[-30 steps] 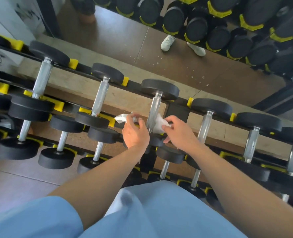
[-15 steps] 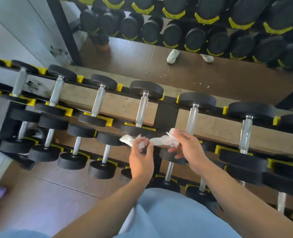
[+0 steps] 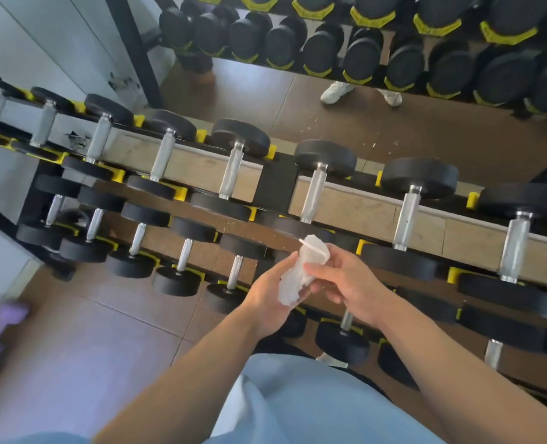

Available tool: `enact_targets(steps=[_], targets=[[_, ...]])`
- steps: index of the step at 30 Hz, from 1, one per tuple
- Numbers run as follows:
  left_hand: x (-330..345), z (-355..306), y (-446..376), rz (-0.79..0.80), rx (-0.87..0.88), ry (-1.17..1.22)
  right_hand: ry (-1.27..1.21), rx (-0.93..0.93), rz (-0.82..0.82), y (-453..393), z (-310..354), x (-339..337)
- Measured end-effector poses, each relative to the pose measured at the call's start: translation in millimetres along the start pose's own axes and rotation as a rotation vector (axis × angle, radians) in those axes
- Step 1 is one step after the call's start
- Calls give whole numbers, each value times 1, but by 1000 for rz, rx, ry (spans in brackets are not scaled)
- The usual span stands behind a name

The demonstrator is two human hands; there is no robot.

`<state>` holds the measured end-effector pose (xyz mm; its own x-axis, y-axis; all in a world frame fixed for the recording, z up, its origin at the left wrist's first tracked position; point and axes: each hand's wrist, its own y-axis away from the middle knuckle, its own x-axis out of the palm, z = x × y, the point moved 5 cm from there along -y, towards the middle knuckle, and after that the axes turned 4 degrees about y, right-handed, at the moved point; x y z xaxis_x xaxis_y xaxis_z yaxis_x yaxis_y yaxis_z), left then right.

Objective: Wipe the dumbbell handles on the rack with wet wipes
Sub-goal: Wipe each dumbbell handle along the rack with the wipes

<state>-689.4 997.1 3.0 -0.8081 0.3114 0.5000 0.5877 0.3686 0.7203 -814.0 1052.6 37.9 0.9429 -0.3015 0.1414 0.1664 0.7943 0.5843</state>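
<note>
Head view: both hands meet near centre, clear of the rack (image 3: 273,187). The left hand (image 3: 265,296) curls around a crumpled white wet wipe (image 3: 297,277); the right hand (image 3: 345,283), at its 3 o'clock, pinches the same wipe. The nearest chrome dumbbell handle (image 3: 313,195) lies at 12 o'clock, seemingly untouched.

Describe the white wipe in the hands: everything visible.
The white wet wipe is a thin, crinkled sheet, bunched into a loose wad rather than spread flat. One folded corner sticks up at its top. It is held in the air between both hands, in front of the rack's near rows and touching no dumbbell. The left hand cups it from below and the side; the right hand pinches its upper part. Whether it is damp cannot be told.
</note>
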Motion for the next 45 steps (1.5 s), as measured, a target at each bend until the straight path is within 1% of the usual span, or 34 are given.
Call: enact_targets(steps=[2,4,8,9,12,13,14,16,17,18,21,23,26,29,34,36,39,42,45], targets=[[3,-2,5,6,25,-63,10,13,-26,1,-3,-8],[1,-6,6,-20,36,-76,67,0,-69,0,-2,-15],[-1,-24,2,-60,58,0,489,-41,-234,-8,6,-36],[0,-29,0,-64,63,21,548,-41,-270,-10,8,-39],[0,-40,-7,-94,88,3,592,-51,-394,-13,16,-46],[-2,-44,-10,-112,103,-2,581,-60,-445,-15,17,-48],[-4,-48,-13,-133,115,-12,511,-57,-509,-18,18,-50],[-11,-53,-22,-183,100,-54,156,-13,-611,-26,15,-52],[-14,-54,-26,-212,76,-81,-24,8,-630,-31,14,-51],[-19,-56,-30,-240,49,-109,-138,20,-646,-36,14,-48],[-29,-59,-40,-269,-32,-180,-233,37,-686,-49,17,-39],[-34,-62,-44,-268,-78,-177,-171,56,-716,-56,22,-34],[-43,-69,-51,-284,-94,-149,0,18,-732,-66,33,-29],[-56,-82,-56,-354,-44,-167,143,-37,-748,-75,42,-28],[-56,-110,-56,-447,89,-352,331,-101,-811,-81,54,-15],[-48,-118,-56,-437,139,-420,406,-142,-766,-86,57,-1],[-28,-121,-54,-387,197,-493,495,-134,-645,-92,55,22],[-17,-115,-47,-387,183,-385,576,-104,-570,-88,50,34],[-15,-108,-45,-411,154,-251,590,-104,-506,-80,50,32]])
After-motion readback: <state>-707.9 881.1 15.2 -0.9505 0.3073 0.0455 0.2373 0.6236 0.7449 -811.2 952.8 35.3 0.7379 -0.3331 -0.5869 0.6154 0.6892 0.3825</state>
